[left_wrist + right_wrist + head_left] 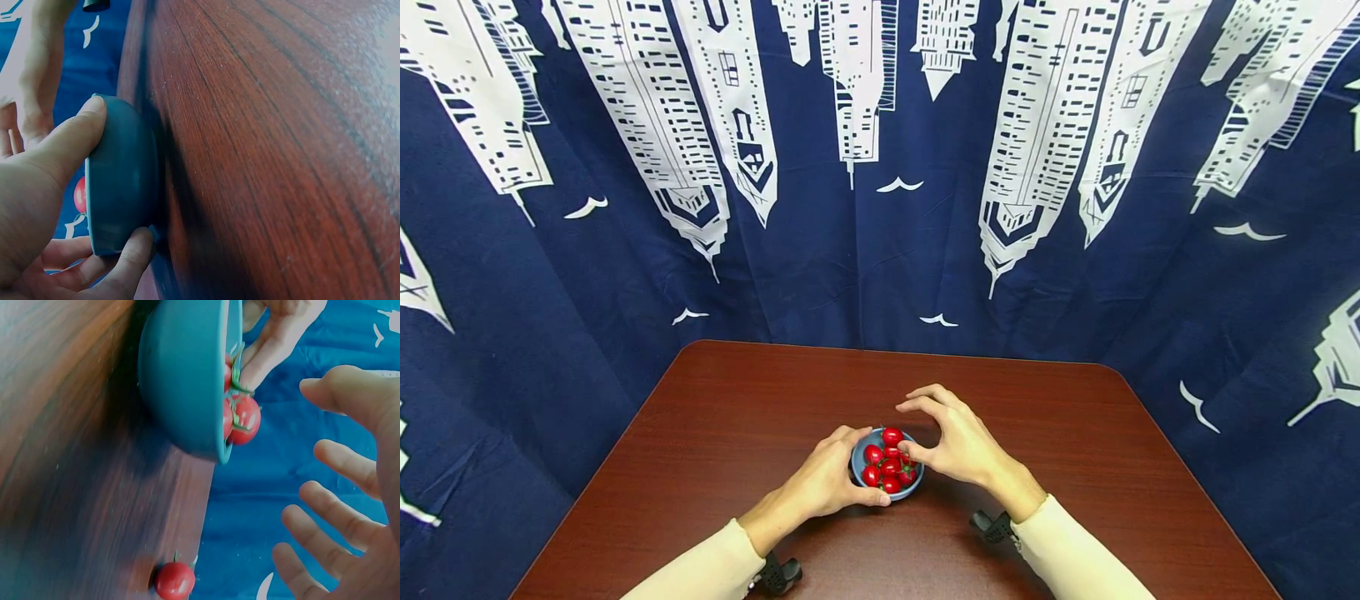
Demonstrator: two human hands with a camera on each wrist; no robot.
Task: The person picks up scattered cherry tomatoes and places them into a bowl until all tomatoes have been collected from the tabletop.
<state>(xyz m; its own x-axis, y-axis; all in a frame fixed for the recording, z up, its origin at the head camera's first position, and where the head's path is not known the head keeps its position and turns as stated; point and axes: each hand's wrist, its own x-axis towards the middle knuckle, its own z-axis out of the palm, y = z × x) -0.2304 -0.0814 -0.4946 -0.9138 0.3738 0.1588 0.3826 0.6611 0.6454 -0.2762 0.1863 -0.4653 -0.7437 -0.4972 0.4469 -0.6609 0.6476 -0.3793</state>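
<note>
A small blue bowl (913, 493) holding several red cherry tomatoes (891, 467) with green stems stands on the table. My left hand (827, 477) grips its left side, thumb at the near rim and fingers round the far side. In the left wrist view, the thumb and fingers (136, 250) press the outside of the bowl (122, 181). Over the bowl's right side hovers my right hand (962, 437), fingers loosely bent and spread. Nothing sits between its fingers in the right wrist view. There, one tomato (175, 580) lies on the table, apart from the bowl (181, 375).
The brown wooden table (760, 392) has rounded far corners. Behind and beside it hangs a dark blue cloth (820, 275) printed with white buildings and birds. A black wrist camera (992, 527) is worn under my right wrist, another (778, 575) under my left.
</note>
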